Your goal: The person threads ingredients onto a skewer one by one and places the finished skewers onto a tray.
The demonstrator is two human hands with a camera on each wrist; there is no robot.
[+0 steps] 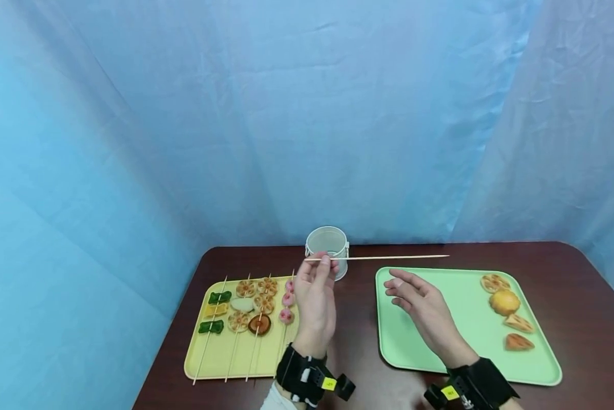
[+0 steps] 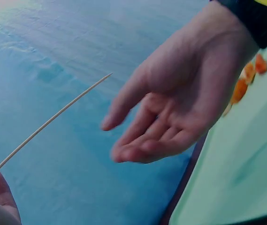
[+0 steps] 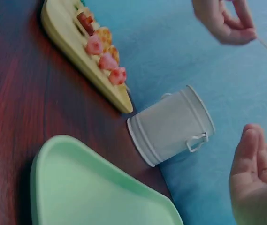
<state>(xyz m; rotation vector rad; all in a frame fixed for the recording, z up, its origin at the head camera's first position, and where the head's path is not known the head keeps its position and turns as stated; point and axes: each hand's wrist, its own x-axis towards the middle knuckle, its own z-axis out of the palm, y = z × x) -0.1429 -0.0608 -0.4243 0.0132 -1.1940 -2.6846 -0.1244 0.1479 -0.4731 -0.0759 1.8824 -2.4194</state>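
My left hand (image 1: pixel 317 304) pinches a bare wooden skewer (image 1: pixel 394 257) near one end, between thumb and fingers. The skewer lies level in the air, its pointed end reaching right over the green tray (image 1: pixel 414 353). In the left wrist view the same skewer (image 2: pixel 53 116) slants up from the thumb. My right hand (image 1: pixel 427 313) hovers above the green tray's left part, below the skewer and apart from it, fingers loosely bent around nothing. On that tray's right side sit a round yellow piece (image 1: pixel 504 302), a lattice-marked slice (image 1: pixel 494 283) and two brown wedges (image 1: pixel 519 341).
A yellow tray (image 1: pixel 209 359) on the left bears several loaded skewers with green, yellow, mushroom and pink pieces. Behind my left hand stands a small pale bucket (image 3: pixel 171 124) with side handles. Blue cloth (image 1: pixel 307 114) hangs behind the dark wooden table (image 1: pixel 358 341).
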